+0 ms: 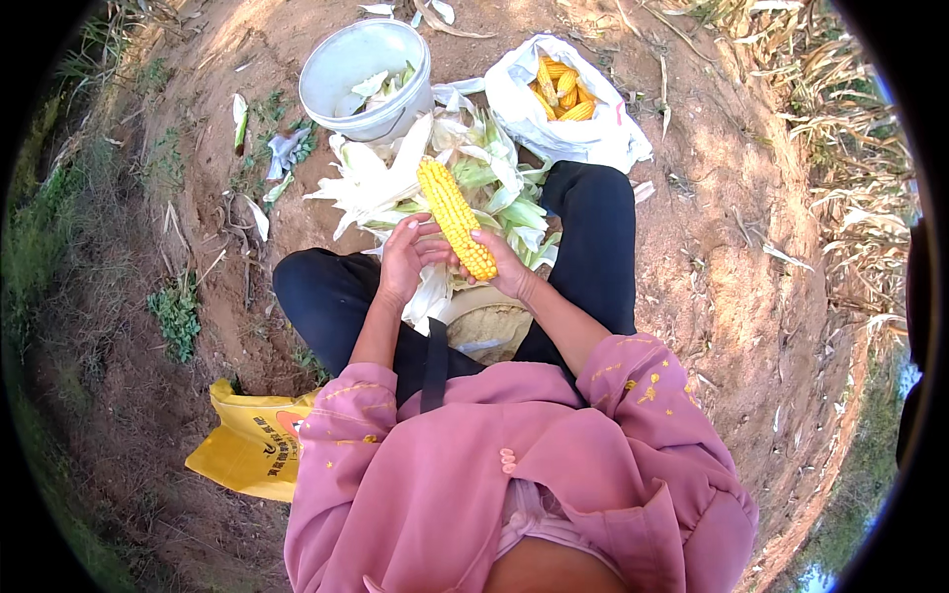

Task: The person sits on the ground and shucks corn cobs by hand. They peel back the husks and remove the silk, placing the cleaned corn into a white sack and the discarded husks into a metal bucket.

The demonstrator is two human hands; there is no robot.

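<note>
A bare yellow ear of corn [454, 215], stripped of its husk, lies tilted between my hands above my lap. My right hand [506, 264] grips its lower end, thumb on the kernels. With its fingers apart, my left hand [410, 256] is beside the cob; whether its fingertips touch the ear is hard to tell. Beneath them spreads a heap of pale and green corn husks [378, 181]. Beyond the heap, a white woven sack [615, 130] stands with its mouth rolled wide, holding several husked yellow ears [567, 93].
A whitish plastic bucket [319, 111] with some husks inside tilts at the far left of the heap. To my left a yellow printed bag [245, 445] lies on the dirt ground [712, 282]. Dry corn stalks [852, 148] line the right side.
</note>
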